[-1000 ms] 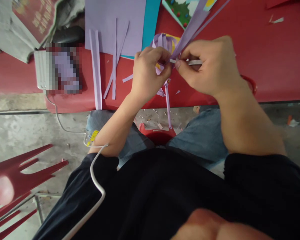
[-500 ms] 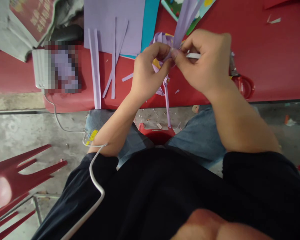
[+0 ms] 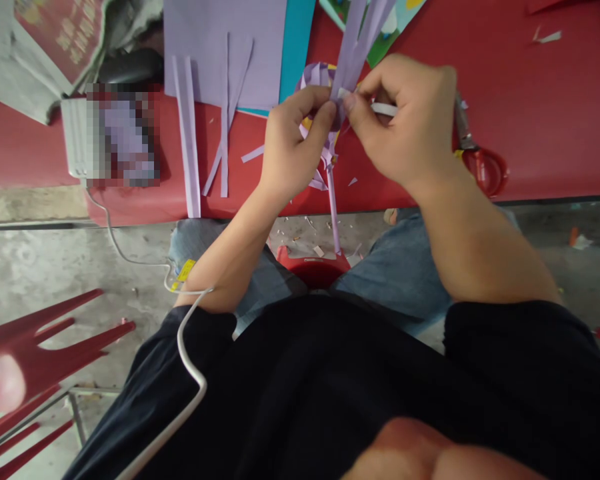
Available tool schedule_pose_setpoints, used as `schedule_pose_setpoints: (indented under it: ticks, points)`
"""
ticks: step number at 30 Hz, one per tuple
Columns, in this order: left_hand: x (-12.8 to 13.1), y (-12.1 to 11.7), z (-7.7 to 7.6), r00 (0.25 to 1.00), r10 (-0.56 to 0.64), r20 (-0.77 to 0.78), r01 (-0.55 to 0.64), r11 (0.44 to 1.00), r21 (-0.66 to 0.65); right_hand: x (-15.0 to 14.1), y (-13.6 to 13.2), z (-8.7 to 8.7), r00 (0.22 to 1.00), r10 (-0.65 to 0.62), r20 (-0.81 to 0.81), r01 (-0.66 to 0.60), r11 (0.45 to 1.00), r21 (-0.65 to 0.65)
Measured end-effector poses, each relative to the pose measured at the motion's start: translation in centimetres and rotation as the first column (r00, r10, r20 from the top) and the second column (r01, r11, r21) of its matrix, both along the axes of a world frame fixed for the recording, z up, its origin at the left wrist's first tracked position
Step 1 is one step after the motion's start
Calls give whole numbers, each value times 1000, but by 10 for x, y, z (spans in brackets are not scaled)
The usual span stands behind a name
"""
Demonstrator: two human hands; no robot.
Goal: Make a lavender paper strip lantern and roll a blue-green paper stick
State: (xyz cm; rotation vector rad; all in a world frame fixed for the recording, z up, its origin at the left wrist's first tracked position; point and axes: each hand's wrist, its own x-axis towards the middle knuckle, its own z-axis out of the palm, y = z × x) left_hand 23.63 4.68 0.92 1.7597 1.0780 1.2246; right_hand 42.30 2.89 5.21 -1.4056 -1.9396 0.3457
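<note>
My left hand is closed, with thumb and forefinger pinching the lower end of folded purple paper strips. These fan upward and away from me. Just to the right, my right hand is closed too, its thumb and forefinger pressed on a small white piece of tape at the strips' lower end. A white band shows inside its curled fingers; what it belongs to is hidden. Behind my left fingers lies a purple-and-yellow paper craft, partly covered, with a thin purple paper stick reaching past the table edge.
Red-handled scissors lie right of my right hand on the red table. Loose purple strips and purple sheets over blue paper are at left. A white cable crosses my left arm. A red stool stands lower left.
My hands have drawn slightly apart; the left has shifted a little left and down the strips. The white piece at my right fingertips now shows, and the strips' upper ends have spread.
</note>
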Motion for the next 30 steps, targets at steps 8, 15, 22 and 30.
schedule_pose_setpoints:
  ticks: [8,15,22,30]
  points:
    - [0,11,-11,990,53,132,-55,998,14,1,1,-2,999,29,-25,-28,999,26]
    - [-2,21,-26,991,70,115,-73,997,18,2,4,-10,999,50,-16,-49,997,52]
    - [-6,7,-8,999,-31,37,29,998,53,2,2,-7,1000,11,-10,-10,1000,21]
    - [-17,1,6,974,-225,30,220,969,116,6,2,-7,998,55,-37,-54,997,48]
